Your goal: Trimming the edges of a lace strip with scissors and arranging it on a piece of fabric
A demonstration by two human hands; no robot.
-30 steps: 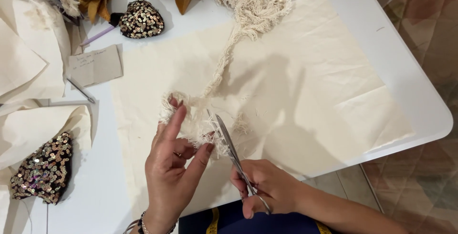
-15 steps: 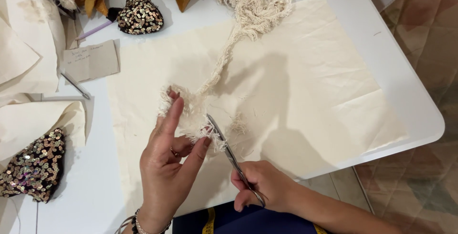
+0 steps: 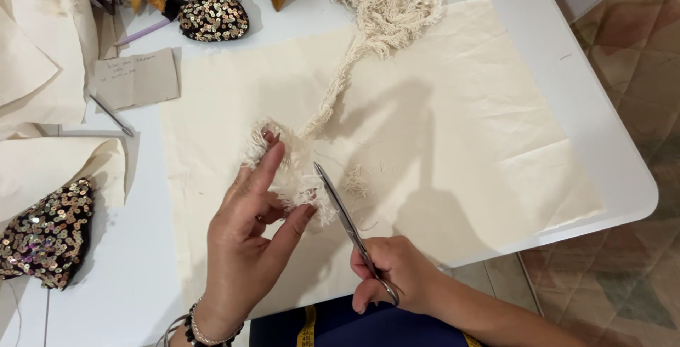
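Down on the cream cloth over the white table, the left hand pinches a frayed cream fringe strip between thumb and fingers. The right hand is closed through the handles of slim metal scissors, whose blades look nearly closed, tips at the fringe's edge. The strip trails toward a tangled heap.

Bright, even indoor light falls from above onto my white table, with no harsh glare on its surface. My left hand and right hand throw soft grey shadows across the cream cloth toward two o'clock. Focus is crisp at centre; edges bend slightly, notably at three o'clock.
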